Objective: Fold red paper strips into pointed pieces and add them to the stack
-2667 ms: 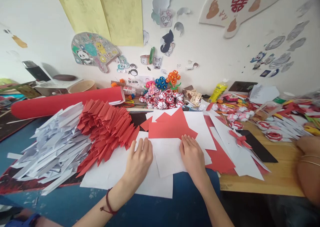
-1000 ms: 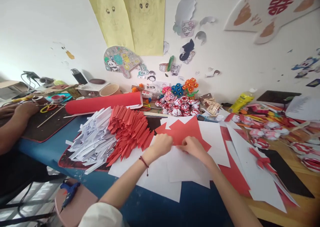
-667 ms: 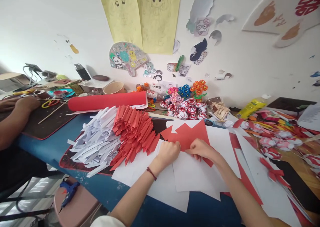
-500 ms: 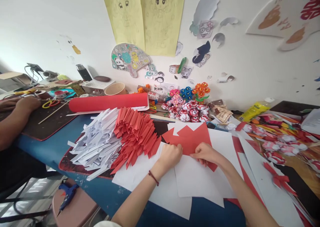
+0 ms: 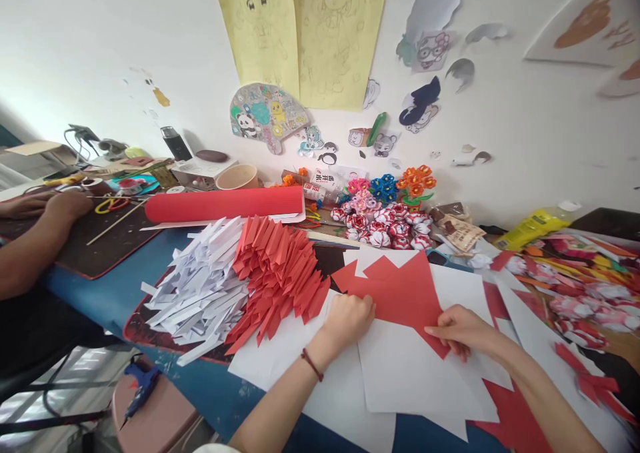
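Cut with jagged edges, a sheet of red paper (image 5: 403, 293) lies over white paper sheets (image 5: 400, 366). My left hand (image 5: 351, 316) is closed at the lower left edge of the red sheet, with its fingertips mostly hidden. At the sheet's lower right corner, my right hand (image 5: 457, 330) pinches the edge between thumb and fingers. To the left of my hands lie a heap of folded red paper strips (image 5: 277, 266) and a heap of folded white paper strips (image 5: 203, 286).
A red roll (image 5: 225, 205) lies behind the heaps. Red-and-white paper flowers (image 5: 385, 225) stand against the wall. Another person's hand (image 5: 70, 203) is at the left, near yellow-handled scissors (image 5: 113, 203). A blue glue gun (image 5: 140, 388) rests on a pink stool (image 5: 155, 413).
My right hand has slid right along the red sheet's lower edge, away from my left hand. My left hand stays at the left edge. The view has shifted slightly.
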Available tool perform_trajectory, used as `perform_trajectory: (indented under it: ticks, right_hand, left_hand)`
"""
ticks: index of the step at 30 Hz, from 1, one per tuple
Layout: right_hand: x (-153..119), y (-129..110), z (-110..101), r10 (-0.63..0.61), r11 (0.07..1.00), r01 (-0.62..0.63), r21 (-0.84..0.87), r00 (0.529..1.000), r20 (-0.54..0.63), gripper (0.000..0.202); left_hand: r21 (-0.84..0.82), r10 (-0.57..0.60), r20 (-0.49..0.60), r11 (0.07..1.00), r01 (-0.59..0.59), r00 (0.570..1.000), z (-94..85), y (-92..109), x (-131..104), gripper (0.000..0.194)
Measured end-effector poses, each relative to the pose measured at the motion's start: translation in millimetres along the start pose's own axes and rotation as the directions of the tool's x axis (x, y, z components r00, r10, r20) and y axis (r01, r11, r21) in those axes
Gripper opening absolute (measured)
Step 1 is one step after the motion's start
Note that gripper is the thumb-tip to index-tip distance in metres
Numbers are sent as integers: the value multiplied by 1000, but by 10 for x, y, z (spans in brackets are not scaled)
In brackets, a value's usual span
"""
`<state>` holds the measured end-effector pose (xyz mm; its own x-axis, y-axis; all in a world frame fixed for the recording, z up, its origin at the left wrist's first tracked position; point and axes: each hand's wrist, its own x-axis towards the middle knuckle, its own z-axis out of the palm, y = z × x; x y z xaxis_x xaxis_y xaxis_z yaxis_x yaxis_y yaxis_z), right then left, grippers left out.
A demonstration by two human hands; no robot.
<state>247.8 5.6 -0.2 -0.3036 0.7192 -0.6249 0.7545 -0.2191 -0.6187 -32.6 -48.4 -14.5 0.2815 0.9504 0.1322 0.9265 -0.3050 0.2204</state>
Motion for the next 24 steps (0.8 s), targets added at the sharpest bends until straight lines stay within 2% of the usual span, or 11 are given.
perform_trajectory:
  ticks: [8, 16, 24]
  right_hand:
    - [-94, 219, -86, 22, 999, -20, 45, 999, -33, 53]
    - [-259, 276, -137, 68, 996, -62, 71, 995, -75, 53]
    - [-291, 376, -86, 37, 994, -24, 104, 991, -129, 53]
  left_hand:
    - [-11, -12, 17, 1000, 12, 1000, 17, -10, -7, 34]
    - [-17, -40, 36, 999, 40, 999, 5, 6, -17, 35]
    - [-24, -61, 37, 998, 62, 997, -16, 23, -63, 35]
